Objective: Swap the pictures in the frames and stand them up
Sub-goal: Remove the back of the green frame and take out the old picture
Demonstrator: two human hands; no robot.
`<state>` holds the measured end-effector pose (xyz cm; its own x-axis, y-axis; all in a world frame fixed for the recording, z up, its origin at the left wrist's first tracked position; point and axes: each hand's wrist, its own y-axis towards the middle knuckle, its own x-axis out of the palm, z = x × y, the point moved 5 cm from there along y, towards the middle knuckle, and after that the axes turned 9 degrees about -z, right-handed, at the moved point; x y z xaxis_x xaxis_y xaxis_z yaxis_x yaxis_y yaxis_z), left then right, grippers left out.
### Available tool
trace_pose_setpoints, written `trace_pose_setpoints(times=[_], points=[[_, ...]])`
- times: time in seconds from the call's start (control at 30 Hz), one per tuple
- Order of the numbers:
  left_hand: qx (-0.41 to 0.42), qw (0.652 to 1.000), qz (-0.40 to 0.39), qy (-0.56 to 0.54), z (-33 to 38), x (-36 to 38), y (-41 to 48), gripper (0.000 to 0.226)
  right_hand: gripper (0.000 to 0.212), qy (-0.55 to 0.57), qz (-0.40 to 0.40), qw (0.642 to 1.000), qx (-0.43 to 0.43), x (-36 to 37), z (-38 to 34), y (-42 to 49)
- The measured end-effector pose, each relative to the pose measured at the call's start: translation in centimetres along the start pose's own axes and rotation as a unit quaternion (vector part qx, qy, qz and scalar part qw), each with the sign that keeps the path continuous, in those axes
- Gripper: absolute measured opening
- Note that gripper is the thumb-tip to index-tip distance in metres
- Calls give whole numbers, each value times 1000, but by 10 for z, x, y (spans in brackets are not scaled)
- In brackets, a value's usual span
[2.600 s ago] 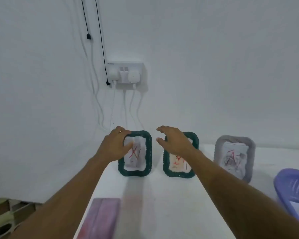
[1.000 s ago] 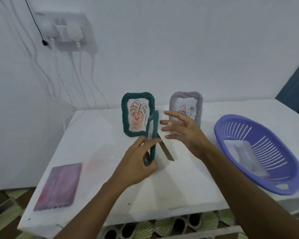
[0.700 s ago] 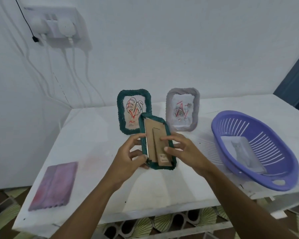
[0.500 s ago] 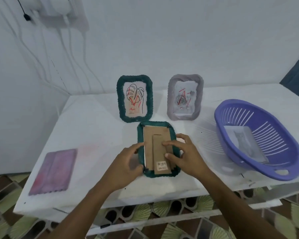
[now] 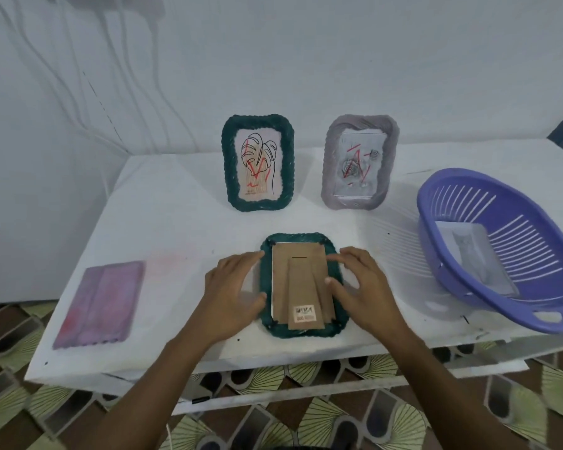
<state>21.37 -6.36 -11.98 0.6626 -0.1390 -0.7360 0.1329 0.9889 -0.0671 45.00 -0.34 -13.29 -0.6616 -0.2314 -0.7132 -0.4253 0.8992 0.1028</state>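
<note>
A green frame (image 5: 301, 329) is laid face down on the table (image 5: 163, 228). It is flanked by the left hand (image 5: 231, 293) and right hand (image 5: 361, 287), fingers spread on its edges, nothing gripped.

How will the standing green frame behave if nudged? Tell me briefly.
The standing green frame probably tips easily: it stands tall and narrow, leaning back. It likely feels light, since the face-down frame shows a cardboard back. On the smooth white table it may slide.

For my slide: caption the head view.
Both hands steady a face-down green frame on the white table.
</note>
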Motion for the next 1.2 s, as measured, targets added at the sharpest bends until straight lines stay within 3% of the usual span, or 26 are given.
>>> trace_pose_setpoints(times=[0.07,0.13,0.4,0.9,1.2], points=[[-12,998,11,-54,4,-7,20,48,33,14,-6,1000,18,-6,4,19],[-30,995,20,-91,-2,-9,44,49,34,32,-25,998,40,-10,5,41],[-18,992,93,-78,-13,-12,90,28,32,87,-26,995,31,-8,11,82],[-22,990,110,-85,-16,-10,94,27,24,110,-20,992,53,-6,16,94],[-51,984,84,-150,-14,-12,77,29,34,130,-42,990,22,-21,16,76]])
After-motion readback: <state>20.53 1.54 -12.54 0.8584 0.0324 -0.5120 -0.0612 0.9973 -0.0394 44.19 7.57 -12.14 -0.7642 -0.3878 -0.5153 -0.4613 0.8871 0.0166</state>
